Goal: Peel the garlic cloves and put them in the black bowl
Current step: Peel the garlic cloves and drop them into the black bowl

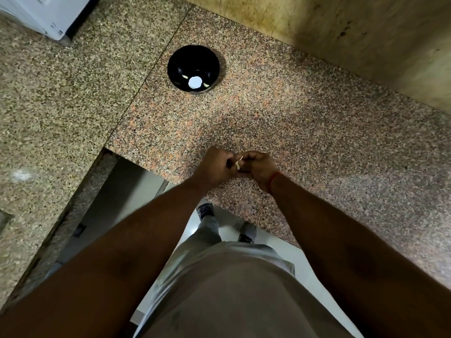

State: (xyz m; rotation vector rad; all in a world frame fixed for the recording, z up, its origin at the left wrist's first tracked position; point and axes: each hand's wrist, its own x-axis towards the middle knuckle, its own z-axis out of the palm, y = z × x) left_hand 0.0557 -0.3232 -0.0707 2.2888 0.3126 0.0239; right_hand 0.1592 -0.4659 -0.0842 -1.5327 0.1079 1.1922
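Note:
A black bowl (pixel 192 67) stands on the speckled granite counter, well beyond my hands; two pale peeled cloves (pixel 185 77) lie inside beside a bright round reflection. Near the counter's front edge my left hand (pixel 216 165) and right hand (pixel 258 167) are brought together, fingers curled. Between them they pinch a garlic clove (pixel 238 164), with a thin strip of pale skin sticking up from it. Most of the clove is hidden by my fingers. A red thread circles my right wrist.
The granite counter (pixel 292 118) runs in an L, with a second slab at the left (pixel 48 106). A tiled wall (pixel 366 45) rises at the back right. A white appliance (pixel 44 13) sits at the far left corner. Floor and my feet show below the edge.

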